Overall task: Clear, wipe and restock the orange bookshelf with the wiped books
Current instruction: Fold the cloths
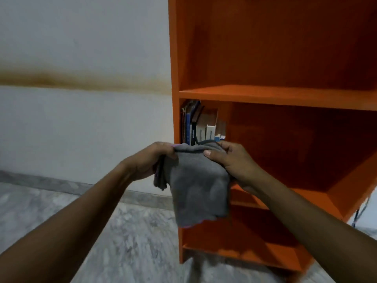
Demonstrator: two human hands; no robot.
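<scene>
Gripping: left hand (150, 160) and right hand (228, 158), both clamped on grey cloth (199, 188)
Cloth: hanging before orange bookshelf (285, 97)
Books (201, 124): upright, middle compartment's left end

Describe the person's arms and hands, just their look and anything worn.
Both forearms are bare as far as the view shows: no sleeves, watch or bracelets in sight. The left hand and right hand wear no gloves, and no rings show on the visible fingers. The right thumbnail is short and plain.
</scene>
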